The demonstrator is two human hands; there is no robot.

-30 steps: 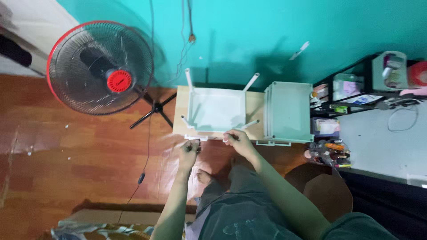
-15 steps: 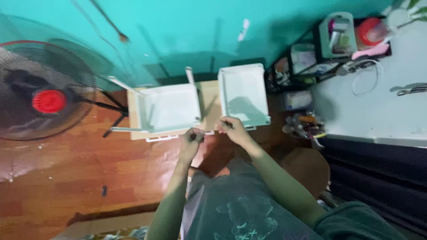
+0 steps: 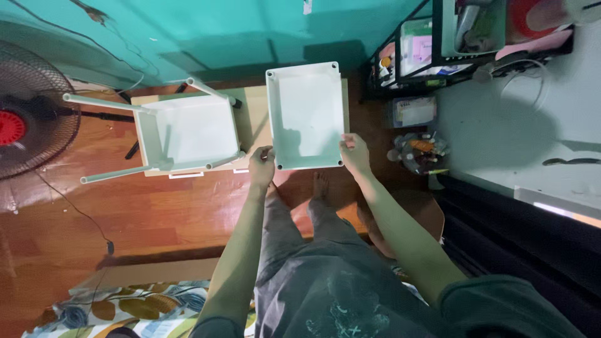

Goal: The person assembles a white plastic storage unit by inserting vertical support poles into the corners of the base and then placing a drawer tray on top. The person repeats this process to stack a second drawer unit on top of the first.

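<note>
Overhead, a red wooden floor (image 3: 56,231) is spreading beneath both hands, with a black fan (image 3: 25,125) standing far to the left of the left hand. Just left of that hand, a white tray with four posts (image 3: 188,134) is lying on a low wooden table (image 3: 253,116). Between the hands, a white rectangular tray (image 3: 307,112) is sitting. The left hand (image 3: 261,166) is closing its grip on the tray's near left corner; the right hand (image 3: 355,153) is gripping the near right corner.
</note>
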